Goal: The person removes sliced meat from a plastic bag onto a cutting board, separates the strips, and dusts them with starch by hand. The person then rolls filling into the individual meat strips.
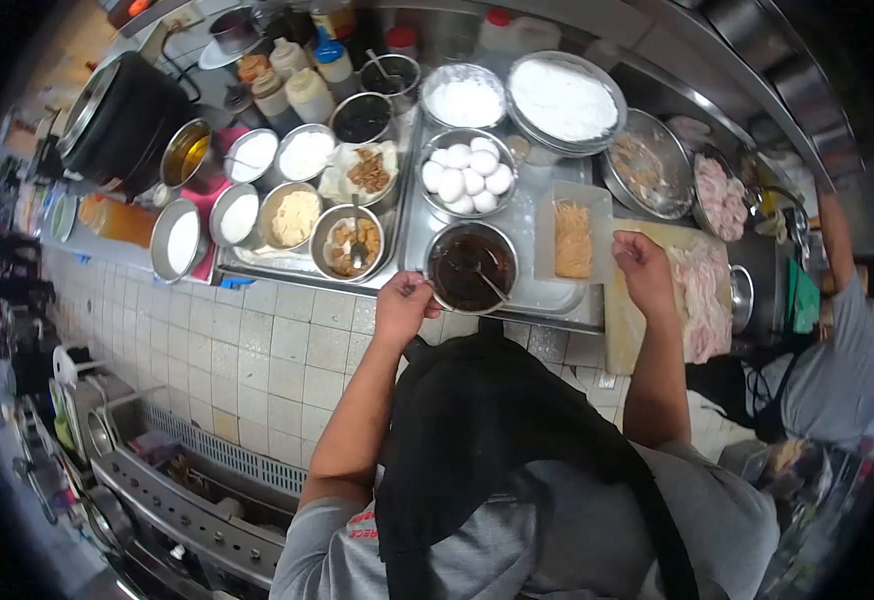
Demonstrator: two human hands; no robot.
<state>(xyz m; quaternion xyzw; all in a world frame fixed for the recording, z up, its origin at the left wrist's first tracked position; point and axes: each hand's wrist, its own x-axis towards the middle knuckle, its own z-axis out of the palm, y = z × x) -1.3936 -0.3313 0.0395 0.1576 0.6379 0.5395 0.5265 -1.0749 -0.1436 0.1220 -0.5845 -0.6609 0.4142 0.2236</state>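
My left hand (409, 302) is closed at the left rim of a metal bowl of dark sauce (457, 285), thumb and fingers pinched there. A spoon (492, 284) leans in the sauce. My right hand (645, 268) hovers over the left part of a cutting board (629, 325), fingers loosely curled, thumb and index finger apart, with nothing visible between them. Beside it stands a clear plastic container (547, 235) holding tan strands or crumbs (573, 240). Pale raw meat strips (702, 290) lie on the board. Behind the sauce is a bowl of white eggs (468, 174).
Bowls of white powder (567, 95) stand at the back. A mixing bowl (647, 165) and more raw meat (721, 195) are at right. On the left are several ingredient bowls (290, 215), squeeze bottles (309, 97) and a black cooker (122, 120). A co-worker (837, 350) reaches in at right.
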